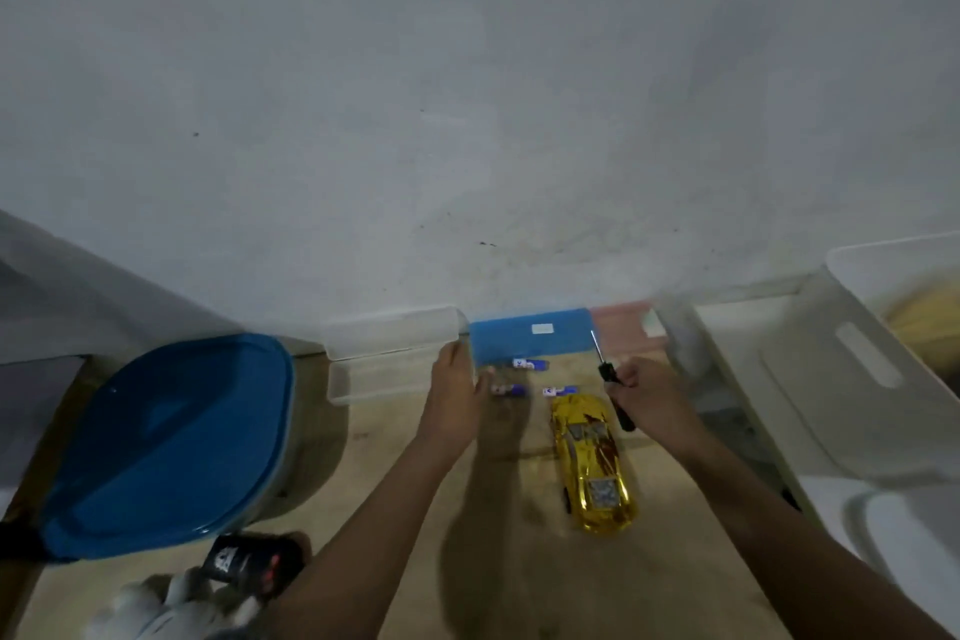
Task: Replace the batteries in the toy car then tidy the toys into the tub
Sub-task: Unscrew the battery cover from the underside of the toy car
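A shiny yellow toy car lies on the wooden table, nose toward the wall. Three blue-and-white batteries lie just beyond it: one near the blue lid, one by my left fingertips, one at the car's nose. My right hand grips a black-handled screwdriver, tip pointing up toward the wall, to the right of the car. My left hand reaches flat over the table, fingers apart, next to the batteries and holding nothing. A big white tub stands at the right.
A round container with a blue lid sits at the left. A clear plastic box and a flat blue lid stand against the wall. A black toy remote and a white plush toy lie near the front left.
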Tool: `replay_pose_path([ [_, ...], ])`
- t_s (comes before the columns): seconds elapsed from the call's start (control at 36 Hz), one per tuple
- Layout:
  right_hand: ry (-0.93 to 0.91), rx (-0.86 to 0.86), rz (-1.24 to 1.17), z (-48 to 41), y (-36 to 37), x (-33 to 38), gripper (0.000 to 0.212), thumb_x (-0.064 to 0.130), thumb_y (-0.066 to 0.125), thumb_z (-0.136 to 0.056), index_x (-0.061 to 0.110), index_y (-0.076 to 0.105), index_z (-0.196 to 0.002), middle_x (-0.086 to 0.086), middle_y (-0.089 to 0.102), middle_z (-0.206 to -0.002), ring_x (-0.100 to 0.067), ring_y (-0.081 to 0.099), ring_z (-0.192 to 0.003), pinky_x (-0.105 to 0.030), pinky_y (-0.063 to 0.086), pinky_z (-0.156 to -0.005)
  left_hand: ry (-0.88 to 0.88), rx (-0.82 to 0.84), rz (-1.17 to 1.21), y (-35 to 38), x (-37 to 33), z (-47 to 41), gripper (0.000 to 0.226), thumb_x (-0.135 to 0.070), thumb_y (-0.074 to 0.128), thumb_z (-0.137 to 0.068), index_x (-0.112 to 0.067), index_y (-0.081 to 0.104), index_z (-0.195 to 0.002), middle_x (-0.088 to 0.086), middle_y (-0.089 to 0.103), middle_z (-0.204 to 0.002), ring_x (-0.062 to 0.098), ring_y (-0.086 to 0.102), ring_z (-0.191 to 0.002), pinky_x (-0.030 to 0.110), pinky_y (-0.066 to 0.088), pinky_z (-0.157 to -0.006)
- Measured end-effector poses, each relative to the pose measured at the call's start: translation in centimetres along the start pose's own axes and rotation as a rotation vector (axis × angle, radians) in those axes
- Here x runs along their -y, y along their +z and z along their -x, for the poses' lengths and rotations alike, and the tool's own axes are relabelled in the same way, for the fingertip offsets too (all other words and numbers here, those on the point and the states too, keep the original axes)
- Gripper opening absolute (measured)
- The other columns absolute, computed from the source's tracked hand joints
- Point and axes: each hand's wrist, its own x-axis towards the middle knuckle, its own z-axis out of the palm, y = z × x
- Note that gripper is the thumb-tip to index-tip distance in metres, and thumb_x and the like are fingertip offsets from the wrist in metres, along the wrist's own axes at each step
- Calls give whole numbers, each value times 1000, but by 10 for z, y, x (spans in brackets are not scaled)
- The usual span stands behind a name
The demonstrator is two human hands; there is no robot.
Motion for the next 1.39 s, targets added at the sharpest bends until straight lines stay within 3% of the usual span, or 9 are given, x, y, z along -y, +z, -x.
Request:
replay_pose_path([
  [0.08,96,-6,-61,4,-8,-33,25,6,64,-83,12,51,-62,-9,57,-72,-27,58,-76,-36,46,-71,90,154,-10,33,-27,12,48,-24,48,-97,-5,37,-139,12,36,-146,23,32,-135,23,23,-107],
  [0.28,205,45,-22,19,-8,-84,15,15,64,-85,2,61,-79,-11,60,-80,-18,56,-76,-10,36,-47,55,421,-90,94,-61,51,71,-46,47,-94,-10,19,-148,8,7,-158,25,8,-145,34,17,-115],
  [0.42,208,66,-60,26,-4,-95,10,11,64,-84,3,63,-79,-17,68,-92,-26,65,-91,-29,48,-76,94,357,-237,112,-62,65,83,-53,51,-89,-11,12,-149,11,-7,-158,27,-8,-145,37,10,-117],
  [0.56,176,82,-118,31,-1,-97,17,6,70,-78,11,55,-72,-15,64,-96,-19,59,-85,-31,48,-82,8,337,-296,117,-62,68,91,-56,56,-83,-20,6,-150,17,-14,-155,39,-6,-143,46,20,-114],
  [0.67,131,95,-88,34,-1,-99,7,7,67,-81,7,61,-77,-14,65,-93,-20,60,-85,-33,48,-83,-87,351,-229,118,-62,65,90,-54,59,-83,-29,5,-150,20,-4,-154,41,20,-137,43,34,-107],
  [0.81,105,58,-11,33,-1,-101,14,8,61,-85,7,59,-71,-10,60,-84,-24,61,-90,-23,39,-73,-116,366,-164,110,-54,58,87,-46,61,-85,-31,6,-150,15,14,-152,34,25,-134,42,33,-107],
  [1.0,-41,-49,-75,27,1,-83,10,9,58,-88,8,62,-97,-9,61,-104,-22,58,-94,-25,43,-80,-111,207,120,75,-40,63,72,-42,60,-87,-28,23,-147,10,40,-139,24,45,-120,36,44,-98],
  [1.19,-152,233,-378,35,15,-25,32,22,47,-96,14,53,-127,2,53,-123,-11,47,-116,-27,36,-96,-63,95,604,21,-40,69,60,-19,60,-90,-24,35,-144,2,53,-130,9,56,-103,10,49,-73],
  [1.39,-64,506,-764,20,30,19,35,33,43,-96,25,46,-130,6,52,-133,-10,42,-129,-32,26,-112,-15,236,774,-19,-37,74,46,-9,52,-93,-27,44,-135,-6,62,-116,14,61,-105,25,52,-82],
])
